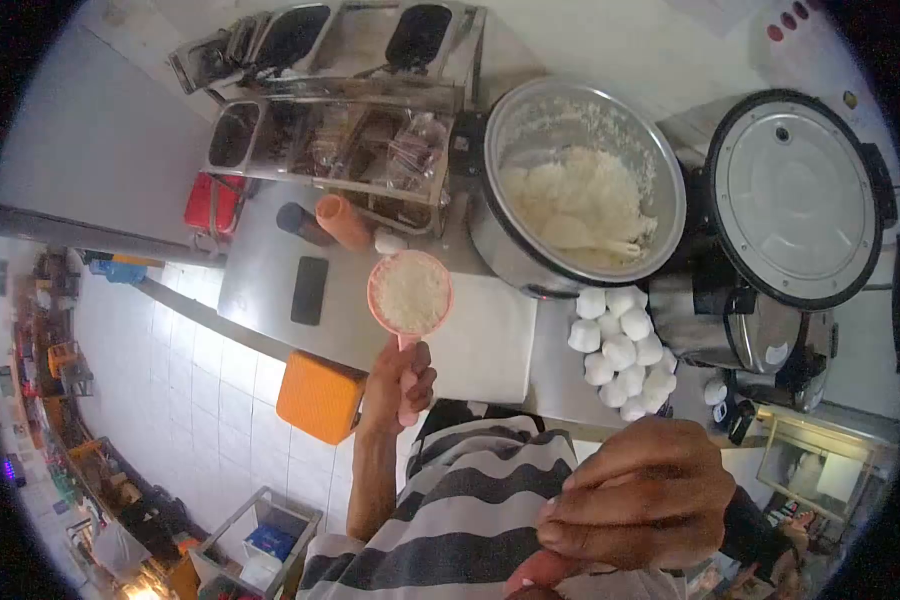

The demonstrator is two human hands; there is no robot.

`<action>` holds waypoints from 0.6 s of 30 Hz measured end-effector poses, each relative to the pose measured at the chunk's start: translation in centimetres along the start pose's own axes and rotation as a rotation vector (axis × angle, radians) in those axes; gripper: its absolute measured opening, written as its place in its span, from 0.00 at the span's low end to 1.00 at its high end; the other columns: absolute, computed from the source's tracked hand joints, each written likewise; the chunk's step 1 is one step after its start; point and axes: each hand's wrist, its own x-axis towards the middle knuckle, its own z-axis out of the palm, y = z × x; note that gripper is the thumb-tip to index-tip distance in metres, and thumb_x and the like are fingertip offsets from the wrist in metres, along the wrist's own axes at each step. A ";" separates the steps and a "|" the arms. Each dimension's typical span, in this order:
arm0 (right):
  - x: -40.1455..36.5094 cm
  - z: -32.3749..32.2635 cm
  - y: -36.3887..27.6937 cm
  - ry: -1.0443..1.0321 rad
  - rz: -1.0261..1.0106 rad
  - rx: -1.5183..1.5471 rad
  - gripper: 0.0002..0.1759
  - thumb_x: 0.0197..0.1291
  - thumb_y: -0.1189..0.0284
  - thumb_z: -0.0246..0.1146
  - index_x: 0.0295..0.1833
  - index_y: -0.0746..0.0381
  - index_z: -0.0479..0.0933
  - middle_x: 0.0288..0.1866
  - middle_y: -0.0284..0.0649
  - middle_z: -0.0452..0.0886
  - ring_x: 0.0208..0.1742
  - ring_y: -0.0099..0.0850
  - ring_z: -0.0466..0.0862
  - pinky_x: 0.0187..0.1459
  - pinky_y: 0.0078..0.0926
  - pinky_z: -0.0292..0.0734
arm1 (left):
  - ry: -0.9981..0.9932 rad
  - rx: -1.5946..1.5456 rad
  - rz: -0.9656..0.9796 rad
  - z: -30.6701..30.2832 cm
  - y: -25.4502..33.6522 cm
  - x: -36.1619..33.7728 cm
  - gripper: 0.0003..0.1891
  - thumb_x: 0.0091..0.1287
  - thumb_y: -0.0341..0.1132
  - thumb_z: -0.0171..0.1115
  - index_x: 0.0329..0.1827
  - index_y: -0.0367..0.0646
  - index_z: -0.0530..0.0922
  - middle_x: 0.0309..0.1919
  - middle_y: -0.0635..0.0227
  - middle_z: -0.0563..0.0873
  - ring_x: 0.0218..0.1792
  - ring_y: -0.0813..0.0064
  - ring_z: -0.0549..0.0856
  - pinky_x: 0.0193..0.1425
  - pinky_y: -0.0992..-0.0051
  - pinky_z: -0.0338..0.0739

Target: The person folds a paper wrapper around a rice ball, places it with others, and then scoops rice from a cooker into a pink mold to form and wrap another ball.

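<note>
My left hand [402, 385] is wrapped round the handle of a pink scoop [406, 340], whose round bowl is full of cooked white rice [411, 292]. The scoop is above the steel counter. Close to the camera, my right hand [640, 495] is raised in front of my striped shirt with its fingers curled and pressed together. What they hold, if anything, is hidden; a small white speck shows by the thumb. Beyond, a rice cooker [487, 235] stands uncovered with rice [595, 190] inside and a pale rice paddle [575, 236] lying on it.
Several white rounded pieces [620, 350] sit beside the cooker. A second cooker's lid [795, 200] stands to the right. Behind are metal topping trays [320, 145]. A black phone [309, 290], an orange bottle [342, 220] and an orange stool [318, 397] are to the left.
</note>
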 end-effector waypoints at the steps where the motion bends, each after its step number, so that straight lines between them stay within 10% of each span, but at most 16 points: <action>1: -0.4 -0.1 0.1 -0.003 0.014 0.006 0.16 0.41 0.59 0.81 0.34 0.52 0.86 0.28 0.27 0.85 0.28 0.23 0.83 0.23 0.13 0.74 | 0.010 -0.004 -0.011 -0.3 -0.2 -0.3 0.06 0.74 0.36 0.50 0.49 0.49 0.67 0.27 0.77 0.68 0.15 0.87 0.64 0.12 0.86 0.58; 3: -1.1 -0.3 0.9 -0.045 0.049 0.074 0.11 0.45 0.71 0.77 0.33 0.63 0.84 0.30 0.35 0.84 0.32 0.31 0.84 0.37 0.30 0.81 | -0.005 -0.001 0.006 -0.7 -0.6 -0.5 0.06 0.74 0.36 0.50 0.50 0.49 0.66 0.27 0.77 0.68 0.15 0.87 0.64 0.12 0.85 0.59; 10: -4.1 3.4 7.4 0.288 0.123 -0.027 0.20 0.31 0.64 0.82 0.24 0.62 0.79 0.21 0.36 0.78 0.23 0.30 0.78 0.26 0.26 0.70 | 0.042 -0.058 0.056 -2.2 -3.8 -1.4 0.10 0.72 0.36 0.52 0.53 0.49 0.67 0.27 0.76 0.69 0.15 0.85 0.65 0.12 0.84 0.60; 18: -5.7 0.4 -2.2 0.447 -0.243 -0.201 0.30 0.26 0.45 0.82 0.22 0.57 0.77 0.20 0.29 0.77 0.22 0.27 0.77 0.17 0.22 0.64 | 0.095 -0.014 0.117 -1.4 -6.6 -4.7 0.12 0.69 0.34 0.52 0.54 0.48 0.68 0.29 0.74 0.73 0.15 0.83 0.66 0.11 0.84 0.58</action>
